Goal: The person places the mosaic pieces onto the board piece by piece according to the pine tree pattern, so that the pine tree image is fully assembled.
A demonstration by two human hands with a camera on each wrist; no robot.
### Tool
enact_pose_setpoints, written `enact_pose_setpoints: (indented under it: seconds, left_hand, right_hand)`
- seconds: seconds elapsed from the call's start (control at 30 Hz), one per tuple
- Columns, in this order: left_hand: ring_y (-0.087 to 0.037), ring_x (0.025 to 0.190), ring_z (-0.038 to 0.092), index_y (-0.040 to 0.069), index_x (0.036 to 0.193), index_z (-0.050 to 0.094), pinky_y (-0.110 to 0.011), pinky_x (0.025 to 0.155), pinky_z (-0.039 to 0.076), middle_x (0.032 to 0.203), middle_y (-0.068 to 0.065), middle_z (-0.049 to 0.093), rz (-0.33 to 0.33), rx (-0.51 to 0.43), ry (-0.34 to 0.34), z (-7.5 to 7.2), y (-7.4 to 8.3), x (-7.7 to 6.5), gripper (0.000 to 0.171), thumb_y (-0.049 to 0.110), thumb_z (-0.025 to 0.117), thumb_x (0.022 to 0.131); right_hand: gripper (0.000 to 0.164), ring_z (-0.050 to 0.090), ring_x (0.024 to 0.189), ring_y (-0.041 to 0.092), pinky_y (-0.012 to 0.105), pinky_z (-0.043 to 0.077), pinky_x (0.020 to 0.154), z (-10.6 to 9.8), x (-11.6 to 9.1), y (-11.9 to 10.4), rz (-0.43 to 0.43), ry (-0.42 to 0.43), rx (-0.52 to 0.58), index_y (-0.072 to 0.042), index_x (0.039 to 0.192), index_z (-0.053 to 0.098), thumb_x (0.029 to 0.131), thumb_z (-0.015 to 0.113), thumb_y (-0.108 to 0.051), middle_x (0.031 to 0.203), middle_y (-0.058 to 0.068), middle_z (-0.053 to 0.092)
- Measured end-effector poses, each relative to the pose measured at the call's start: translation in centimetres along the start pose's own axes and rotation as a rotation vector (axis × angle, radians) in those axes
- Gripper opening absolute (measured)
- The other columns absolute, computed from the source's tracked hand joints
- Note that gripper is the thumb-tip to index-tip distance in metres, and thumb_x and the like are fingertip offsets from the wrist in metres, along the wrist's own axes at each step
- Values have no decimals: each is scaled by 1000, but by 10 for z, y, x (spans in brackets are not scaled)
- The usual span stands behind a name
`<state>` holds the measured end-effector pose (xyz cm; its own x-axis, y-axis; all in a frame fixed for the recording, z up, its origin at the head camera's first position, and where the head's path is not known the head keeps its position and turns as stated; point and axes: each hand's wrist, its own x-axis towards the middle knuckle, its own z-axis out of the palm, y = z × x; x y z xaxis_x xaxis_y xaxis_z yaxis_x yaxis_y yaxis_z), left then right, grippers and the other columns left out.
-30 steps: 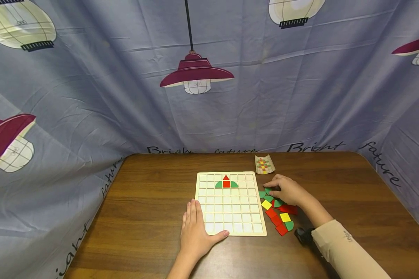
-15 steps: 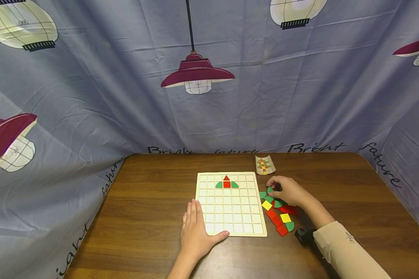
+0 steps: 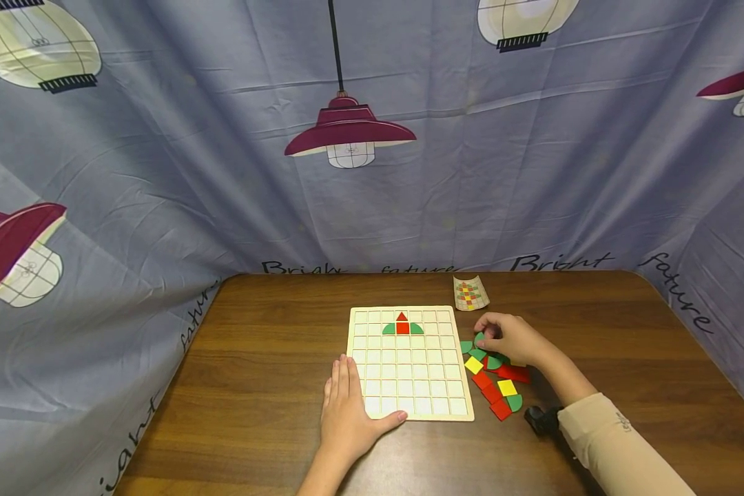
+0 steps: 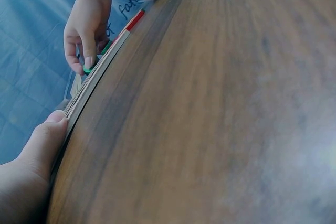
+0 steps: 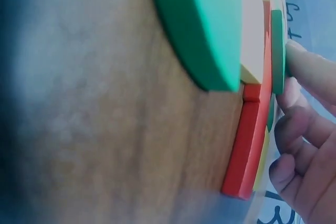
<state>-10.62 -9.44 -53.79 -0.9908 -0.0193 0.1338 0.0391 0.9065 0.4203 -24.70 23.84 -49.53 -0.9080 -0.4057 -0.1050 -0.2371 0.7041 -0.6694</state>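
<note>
A pale square board [image 3: 418, 406] with a grid of cells lies on the table. Near its top are a red triangle [image 3: 401, 317], a red square [image 3: 402, 328] and a green quarter-circle tile on either side. My left hand [image 3: 347, 420] rests along the board's left edge with its fingers straight, its thumb at the near edge. To the right of the board, my right hand [image 3: 513, 339] pinches a green quarter-circle tile [image 3: 479, 338] between thumb and fingers, low over a loose pile. In the left wrist view, that tile [image 4: 89, 70] shows at the fingertips.
Loose red, yellow and green tiles [image 3: 491, 393] lie beside the board's right edge, some overlapping. A small curled pattern card [image 3: 470, 295] sits behind them. A black device [image 3: 539, 419] is at the right wrist. Patterned curtain [image 3: 359, 207] hangs around the wooden table.
My right hand's outstretched fingers have drawn in towards the thumb and now pinch the green quarter-circle tile. The left hand and board have stayed in place.
</note>
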Motion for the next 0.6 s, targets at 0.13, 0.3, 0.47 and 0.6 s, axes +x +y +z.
enact_pose_setpoints:
  seconds: [0.13, 0.3, 0.47, 0.6]
  left_hand:
    - [-37, 153, 18, -4, 155, 21, -52, 123, 21, 163, -24, 20, -5, -1, -7, 0, 0, 0, 138, 90, 61, 63]
    - [-38, 153, 18, -5, 155, 22, -53, 123, 22, 163, -25, 21, 1, -11, 1, 0, -1, 0, 137, 89, 62, 63]
    - [-38, 153, 19, -5, 155, 22, -53, 123, 22, 163, -25, 21, 1, -9, -6, 0, -1, 0, 137, 89, 61, 63]
    - [-37, 153, 19, -5, 155, 22, -53, 123, 22, 163, -25, 21, 1, -4, -9, 0, -1, 0, 137, 89, 61, 63]
  right_hand:
    - [21, 52, 69, 13, 25, 43, 61, -2, 1, 0, 11, 25, 8, -8, 106, 67, 90, 73, -21, 78, 0, 61]
    - [27, 53, 69, 15, 26, 44, 59, -1, 5, -5, 56, 79, 32, -7, 108, 68, 90, 73, -27, 80, 1, 63]
    - [32, 55, 73, 17, 27, 46, 61, 5, 11, -15, 58, 98, 59, -7, 110, 69, 89, 75, -30, 83, 2, 64]
    - [31, 56, 73, 17, 27, 47, 63, 12, 16, -26, 46, 113, 63, -7, 111, 70, 88, 76, -27, 83, 1, 66]
